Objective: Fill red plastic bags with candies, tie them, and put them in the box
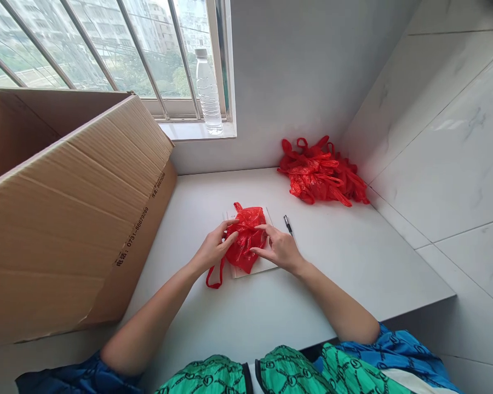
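Observation:
A crumpled red plastic bag [246, 241] lies on a white sheet or booklet [266, 265] in the middle of the white table. One of its handle loops trails out at the lower left, and a small tip sticks up at the top. At the bag's left edge is my left hand [213, 249], its thumb and fingers apart and touching the plastic. From the other side my right hand [282, 250] reaches over the bag's right part, index finger and thumb spread. Beside my right hand lies a black pen [288, 225], partly hidden by it.
A large open cardboard box [82, 219] takes up the left side. Several red plastic bags [320, 172] are heaped at the table's back right corner. A clear water bottle [208, 96] stands on the window sill [176, 131]. Tiled wall [447, 180] bounds the right.

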{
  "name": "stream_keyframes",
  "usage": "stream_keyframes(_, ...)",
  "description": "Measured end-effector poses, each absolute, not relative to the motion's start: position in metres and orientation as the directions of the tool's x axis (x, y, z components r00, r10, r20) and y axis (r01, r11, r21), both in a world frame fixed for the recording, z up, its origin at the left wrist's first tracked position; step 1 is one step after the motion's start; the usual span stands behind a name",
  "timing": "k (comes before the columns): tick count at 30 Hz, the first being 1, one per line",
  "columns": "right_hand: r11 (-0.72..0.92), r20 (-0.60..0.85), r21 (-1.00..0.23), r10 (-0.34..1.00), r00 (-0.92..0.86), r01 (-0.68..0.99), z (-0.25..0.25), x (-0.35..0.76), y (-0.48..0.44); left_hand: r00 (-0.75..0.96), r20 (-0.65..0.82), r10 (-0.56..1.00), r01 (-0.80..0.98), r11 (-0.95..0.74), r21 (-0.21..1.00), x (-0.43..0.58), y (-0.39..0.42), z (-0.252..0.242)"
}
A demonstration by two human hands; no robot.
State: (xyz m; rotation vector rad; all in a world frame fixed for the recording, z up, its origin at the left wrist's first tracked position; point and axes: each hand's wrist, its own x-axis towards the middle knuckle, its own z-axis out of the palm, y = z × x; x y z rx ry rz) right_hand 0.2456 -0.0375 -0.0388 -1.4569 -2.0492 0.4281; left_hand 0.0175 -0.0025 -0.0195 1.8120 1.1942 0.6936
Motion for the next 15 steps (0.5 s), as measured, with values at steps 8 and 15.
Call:
stream_keyframes(8, 0.307, 0.134, -0.581, 0.949, -0.284, 0.754, -0.0415, 0.2554, -0.0345, 0.488, 0.007, 0.873, 0.511, -0.292, 0.808, 0.0191, -0.0066, -0.0205)
stream_keyframes(15, 0.312, 0.136, -0.574, 0.948, -0.288, 0.757, -0.0433, 0.2562, -0.0346, 0.491, 0.018, 0.871, 0.512, -0.306, 0.802, 0.0199, -0.0038, -0.0255)
